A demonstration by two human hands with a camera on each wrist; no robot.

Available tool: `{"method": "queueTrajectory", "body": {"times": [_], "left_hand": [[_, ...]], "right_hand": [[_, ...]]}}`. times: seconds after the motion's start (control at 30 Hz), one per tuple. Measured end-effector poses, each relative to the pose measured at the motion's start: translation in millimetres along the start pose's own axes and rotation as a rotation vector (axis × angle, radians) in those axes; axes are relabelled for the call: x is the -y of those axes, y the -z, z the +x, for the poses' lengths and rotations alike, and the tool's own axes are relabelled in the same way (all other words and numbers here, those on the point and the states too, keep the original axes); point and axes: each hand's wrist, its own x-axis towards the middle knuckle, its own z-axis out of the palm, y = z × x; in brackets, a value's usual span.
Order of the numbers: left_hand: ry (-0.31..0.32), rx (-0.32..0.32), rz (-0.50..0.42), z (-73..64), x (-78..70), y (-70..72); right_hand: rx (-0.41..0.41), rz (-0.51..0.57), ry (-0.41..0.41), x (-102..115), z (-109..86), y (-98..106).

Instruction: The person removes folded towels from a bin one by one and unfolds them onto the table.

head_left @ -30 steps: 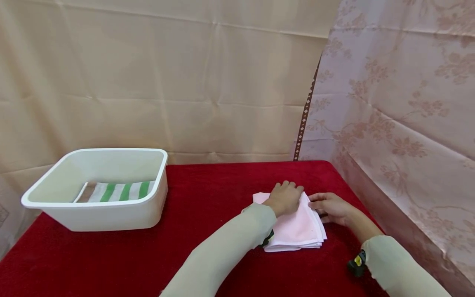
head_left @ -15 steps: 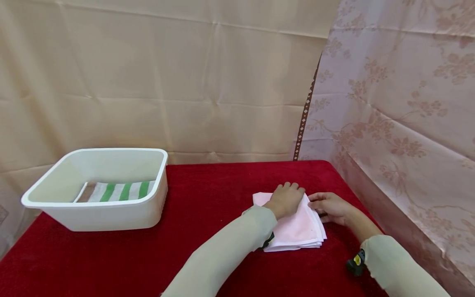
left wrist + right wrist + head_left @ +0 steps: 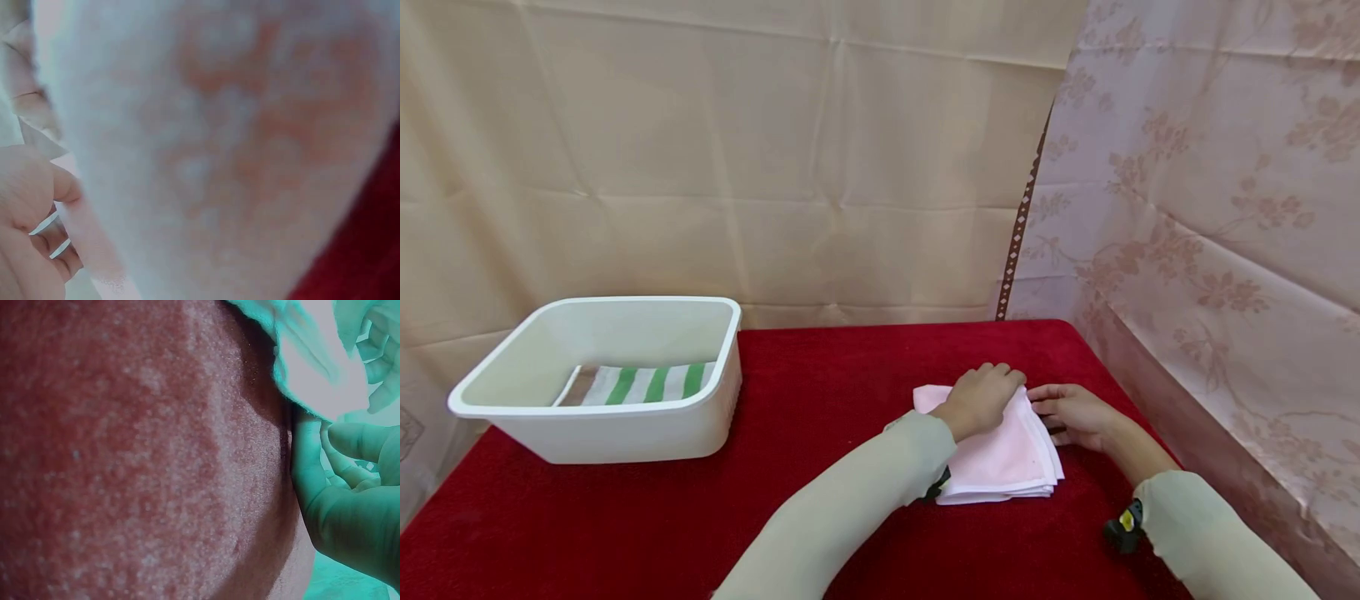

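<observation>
A folded pink towel (image 3: pixel 1011 454) with white edging lies on the red-covered table, its stacked layers showing at the near right corner. From above, my left hand (image 3: pixel 980 400) reaches across it, fingers curled over its far right corner. In the left wrist view this left hand (image 3: pixel 31 219) bends its fingers at the cloth, and blurred fabric fills most of the picture. My right hand (image 3: pixel 1075 417) comes from the right side, fingertips at the towel's right edge. In the right wrist view the right hand (image 3: pixel 347 487) has its thumb and forefinger at the towel's edge.
A white plastic basin (image 3: pixel 595 433) stands at the left of the table (image 3: pixel 820 400). Inside it lies a striped towel (image 3: pixel 640 385) in green, white and brown. A beige curtain (image 3: pixel 775 167) hangs behind, and a pink floral curtain (image 3: pixel 1225 208) along the right side.
My left hand shifts slightly right along the towel's far edge, and the cloth beside its fingers is raised a little. My right hand stays at the right edge; the head view tilts slightly.
</observation>
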Motion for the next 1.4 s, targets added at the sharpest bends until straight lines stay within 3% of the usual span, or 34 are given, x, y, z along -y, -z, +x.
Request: {"method": "queueTrajectory", "body": {"times": [0.43, 0.77, 1.03, 1.2, 1.4], "left_hand": [[-0.111, -0.036, -0.031, -13.0, 2.7, 12.2], [-0.171, -0.074, -0.149, -26.5, 8.8, 22.3], [-0.263, -0.137, -0.096, -40.1, 13.5, 29.7], [-0.302, -0.138, -0.105, -51.4, 19.5, 36.9], [-0.353, -0.137, -0.190, -64.6, 32.1, 42.3]], "right_hand": [[0.026, 0.007, -0.010, 3.1, 0.0, 1.8], [0.008, -0.030, -0.035, 6.1, 0.5, -0.7], [0.002, -0.062, -0.041, 8.4, 1.5, -3.1], [-0.006, -0.084, -0.047, 9.4, 2.3, -4.0], [-0.010, -0.089, -0.046, 10.9, 4.1, -5.6]]}}
